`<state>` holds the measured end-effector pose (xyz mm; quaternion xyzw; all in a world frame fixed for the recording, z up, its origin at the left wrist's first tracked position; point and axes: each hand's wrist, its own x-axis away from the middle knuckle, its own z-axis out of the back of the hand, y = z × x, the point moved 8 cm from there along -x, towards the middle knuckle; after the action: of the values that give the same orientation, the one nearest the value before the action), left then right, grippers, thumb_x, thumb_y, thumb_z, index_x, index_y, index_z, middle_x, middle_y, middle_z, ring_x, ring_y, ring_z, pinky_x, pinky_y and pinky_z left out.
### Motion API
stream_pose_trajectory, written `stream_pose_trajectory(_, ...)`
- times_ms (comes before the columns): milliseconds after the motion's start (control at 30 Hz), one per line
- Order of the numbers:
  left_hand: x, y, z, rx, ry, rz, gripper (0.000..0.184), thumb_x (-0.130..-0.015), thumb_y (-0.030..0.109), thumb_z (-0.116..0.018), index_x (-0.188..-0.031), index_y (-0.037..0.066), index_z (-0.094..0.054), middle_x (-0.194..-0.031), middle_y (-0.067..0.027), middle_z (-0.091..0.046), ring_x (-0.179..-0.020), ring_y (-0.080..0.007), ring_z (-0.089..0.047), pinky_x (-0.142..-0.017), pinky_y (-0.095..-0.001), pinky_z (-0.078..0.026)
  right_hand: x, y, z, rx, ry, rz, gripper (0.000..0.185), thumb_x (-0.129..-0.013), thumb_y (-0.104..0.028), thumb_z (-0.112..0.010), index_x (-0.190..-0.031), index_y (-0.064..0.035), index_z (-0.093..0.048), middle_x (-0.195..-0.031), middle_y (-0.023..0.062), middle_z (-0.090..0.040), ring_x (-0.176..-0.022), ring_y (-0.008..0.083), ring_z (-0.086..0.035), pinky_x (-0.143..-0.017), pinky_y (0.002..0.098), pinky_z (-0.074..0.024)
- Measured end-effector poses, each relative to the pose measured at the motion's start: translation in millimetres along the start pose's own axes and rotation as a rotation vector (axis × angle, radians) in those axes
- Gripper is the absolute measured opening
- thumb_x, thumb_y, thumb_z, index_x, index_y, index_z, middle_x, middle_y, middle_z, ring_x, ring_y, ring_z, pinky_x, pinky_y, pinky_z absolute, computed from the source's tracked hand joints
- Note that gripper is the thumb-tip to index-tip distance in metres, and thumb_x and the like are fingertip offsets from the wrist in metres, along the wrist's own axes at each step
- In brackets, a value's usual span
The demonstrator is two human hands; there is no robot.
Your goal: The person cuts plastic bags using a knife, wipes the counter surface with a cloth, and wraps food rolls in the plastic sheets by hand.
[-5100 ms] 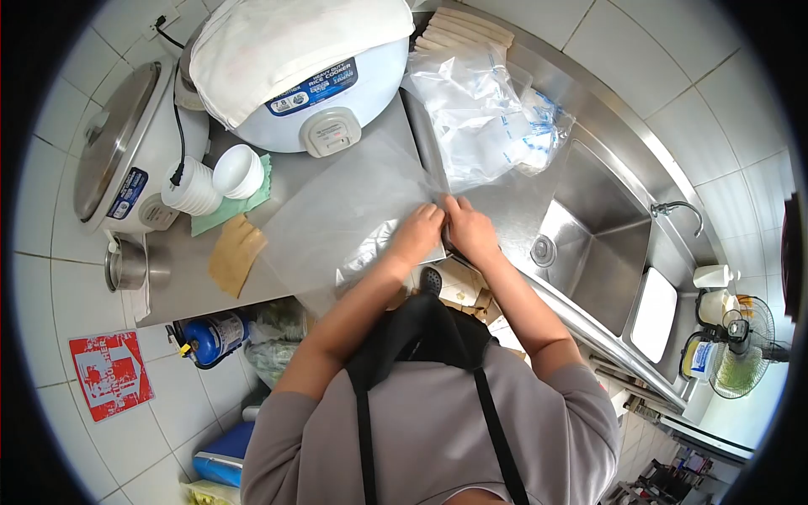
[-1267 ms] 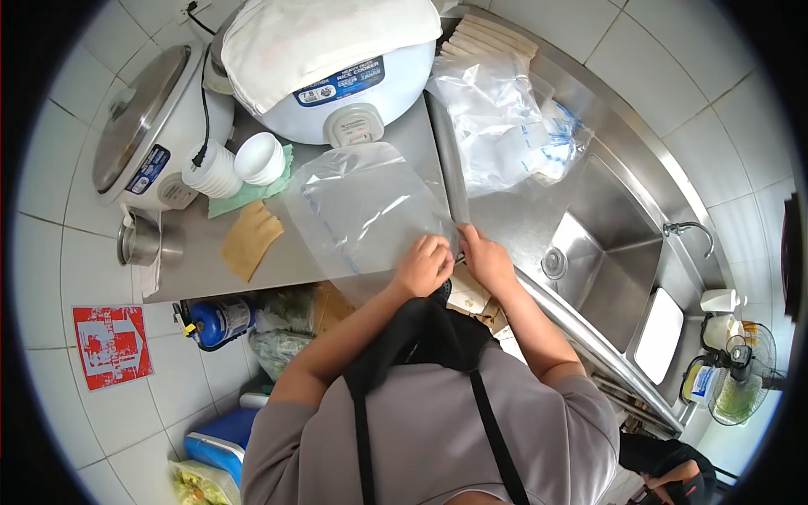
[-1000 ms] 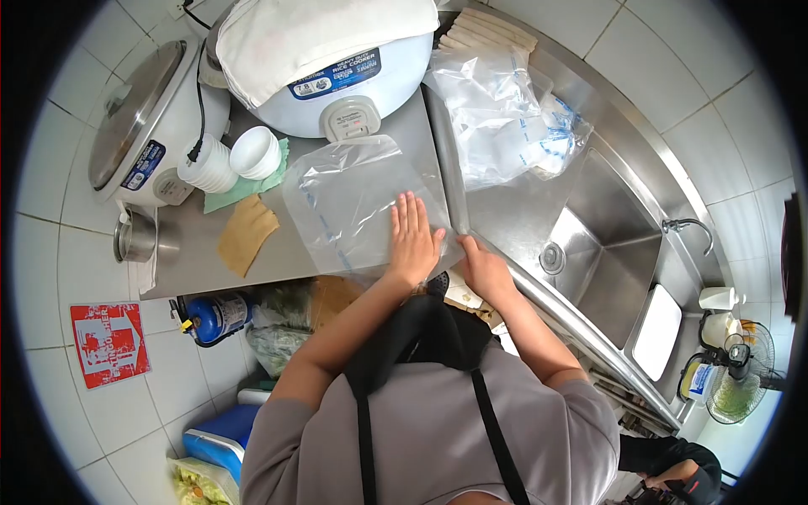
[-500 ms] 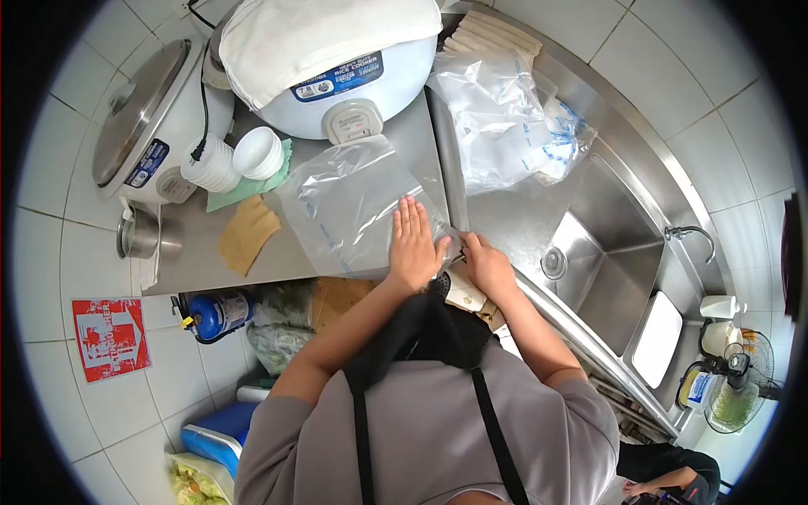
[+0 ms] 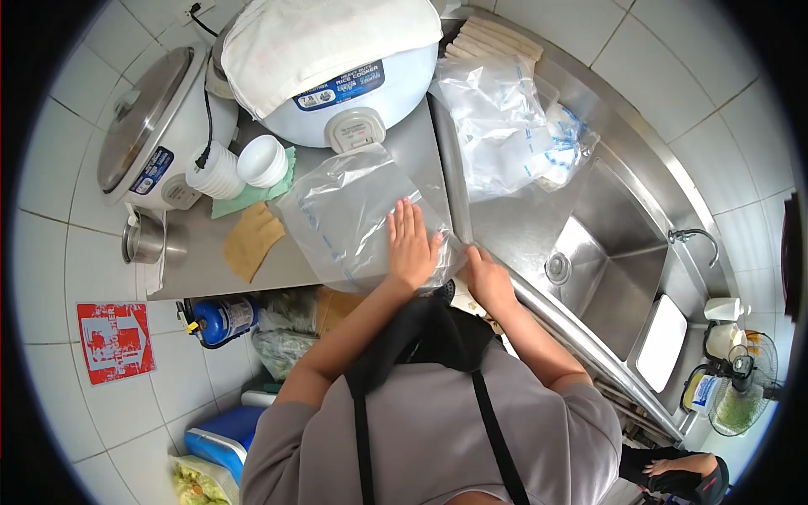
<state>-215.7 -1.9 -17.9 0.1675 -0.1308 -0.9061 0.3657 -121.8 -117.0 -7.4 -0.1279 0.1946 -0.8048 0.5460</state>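
A clear plastic bag (image 5: 337,223) with faint blue print lies flat on the steel counter (image 5: 198,269). My left hand (image 5: 411,248) rests palm down on its right part, fingers stretched out. The bag's near right corner is pinched in my right hand (image 5: 486,276), just past the counter's edge. Beyond the bag stands a rice cooker (image 5: 362,105) with a white cloth (image 5: 324,42) on top. To the left are a tan cloth (image 5: 251,241) and stacked white bowls (image 5: 263,160) on a green cloth (image 5: 282,181).
More plastic bags (image 5: 497,126) lie beside the sink (image 5: 602,269), which has a faucet (image 5: 694,237). A second rice cooker (image 5: 156,126) and a metal pot (image 5: 145,240) stand at the left. Low at the right, another person (image 5: 682,473) is partly visible. A fan (image 5: 745,383) stands at far right.
My left hand has gone from curled at the bag's edge to flat on the bag. My right hand has drawn the corner slightly toward me. The bag no longer reaches up over the seam as earlier.
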Motion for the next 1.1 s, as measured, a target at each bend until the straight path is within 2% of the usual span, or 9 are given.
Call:
stream_pose_trajectory(100, 1.1, -1.2, 1.1, -0.075, -0.004, 0.014, 0.077, -0.09, 0.042, -0.046, -0.135, -0.016, -0.025, -0.146, -0.0309, -0.018, -0.14, -0.0379, -0.011, -0.114, -0.0474, -0.006, -7.5, -13.2, -1.8, 0.009, 0.003, 0.099, 0.028, -0.086, -0.01, -0.05, -0.114, -0.008, -0.045, -0.093, 0.0178, -0.057, -0.072, 0.0387, -0.062, -0.06, 0.0483, -0.0506)
stream_pose_trajectory(433, 5.2, 3.0, 3.1, -0.047, -0.013, 0.022, 0.083, -0.088, 0.044, -0.049, -0.135, -0.018, -0.021, -0.145, -0.0342, -0.016, -0.139, -0.0405, -0.01, -0.114, -0.0467, -0.006, -20.1, -9.6, 3.2, -0.006, 0.021, 0.085, 0.03, -0.082, -0.008, -0.054, -0.112, -0.0072, -0.045, -0.093, 0.0178, -0.058, -0.071, 0.0391, -0.062, -0.06, 0.0469, -0.051)
stream_pose_trajectory(600, 0.9, -0.2, -0.8, -0.119, -0.053, 0.033, 0.082, -0.088, 0.044, -0.047, -0.135, -0.018, -0.023, -0.145, -0.034, -0.016, -0.14, -0.0405, -0.009, -0.114, -0.0466, -0.006, -69.1, -35.5, 3.7, 0.004, -0.007, 0.17, 0.025, -0.083, -0.009, -0.053, -0.106, -0.006, -0.045, -0.093, 0.019, -0.058, -0.075, 0.039, -0.062, -0.063, 0.0476, -0.0509)
stream_pose_trajectory(800, 11.4, 14.6, -2.9, 0.013, -0.048, -0.162, 0.086, -0.088, 0.048, -0.047, -0.134, -0.019, -0.022, -0.144, -0.0352, -0.017, -0.139, -0.0417, -0.012, -0.114, -0.0464, -0.009, -151.9, -34.0, -9.2, -0.02, 0.084, 0.201, 0.02, -0.086, -0.011, -0.049, -0.104, -0.0053, -0.043, -0.095, 0.0205, -0.059, -0.081, 0.0404, -0.062, -0.066, 0.0486, -0.0508)
stream_pose_trajectory(933, 26.2, 25.0, -2.7, 0.055, -0.135, -0.326, 0.086, -0.089, 0.052, -0.043, -0.134, -0.019, -0.023, -0.143, -0.0351, -0.019, -0.138, -0.0421, -0.014, -0.114, -0.0458, -0.009, -204.8, -3.7, -0.5, -0.005, 0.137, 0.09, 0.02, -0.089, -0.015, -0.047, -0.107, -0.0077, -0.047, -0.093, 0.0217, -0.06, -0.081, 0.0419, -0.06, -0.069, 0.0513, -0.0476)
stream_pose_trajectory(1000, 30.0, 26.3, -1.0, 0.051, -0.15, -0.36, 0.085, -0.09, 0.052, -0.042, -0.134, -0.018, -0.024, -0.144, -0.0337, -0.02, -0.139, -0.0407, -0.015, -0.114, -0.0449, -0.01, -226.6, 18.8, 10.4, -0.001, 0.196, 0.088, 0.018, -0.089, -0.014, -0.047, -0.106, -0.0076, -0.048, -0.092, 0.0224, -0.061, -0.081, 0.0424, -0.06, -0.07, 0.051, -0.0475)
stream_pose_trajectory(1067, 31.6, 25.7, -1.4, 0.048, -0.186, -0.387, 0.082, -0.091, 0.051, -0.041, -0.135, -0.016, -0.024, -0.145, -0.0312, -0.02, -0.139, -0.0401, -0.014, -0.114, -0.0447, -0.011, -241.2, 47.8, 36.6, -0.03, 0.309, -0.021, 0.017, -0.089, -0.013, -0.047, -0.105, -0.007, -0.049, -0.091, 0.0232, -0.062, -0.082, 0.0428, -0.06, -0.069, 0.0499, -0.0478)
stream_pose_trajectory(1100, 32.0, 21.1, -0.6, 0.152, -0.186, -0.358, 0.08, -0.091, 0.05, -0.043, -0.135, -0.014, -0.027, -0.145, -0.0301, -0.022, -0.138, -0.0402, -0.017, -0.113, -0.0448, -0.013, -241.3, 60.9, 48.1, -0.045, 0.363, -0.077, 0.017, -0.089, -0.013, -0.048, -0.105, -0.0067, -0.049, -0.09, 0.0236, -0.063, -0.082, 0.043, -0.06, -0.069, 0.0493, -0.0479)
